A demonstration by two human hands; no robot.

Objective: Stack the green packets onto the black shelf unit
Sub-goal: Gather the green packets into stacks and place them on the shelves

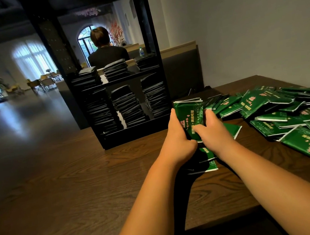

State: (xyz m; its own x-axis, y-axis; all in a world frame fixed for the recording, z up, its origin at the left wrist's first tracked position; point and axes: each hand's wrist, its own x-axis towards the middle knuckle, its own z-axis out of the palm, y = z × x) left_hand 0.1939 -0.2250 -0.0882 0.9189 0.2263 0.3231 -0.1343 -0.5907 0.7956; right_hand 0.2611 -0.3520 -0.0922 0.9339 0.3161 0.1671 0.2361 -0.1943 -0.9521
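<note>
Left hand [176,134] and right hand [211,129] both grip one small stack of glossy green foil packets [190,116], fingers curled round its sides, just right of the tall black metal shelf unit [132,135]. Loose green packets [288,110] sprawl further right of the unit on the dark wooden table [59,180]. Both tiers hold three packet stacks [127,109] each.

Left hand [176,134], right hand [213,131] together, fingers [173,115] gripping.

glossy green foil-like packets [190,120]; dark grained wooden table [80,187]; black matt shelf unit [124,135]
</note>
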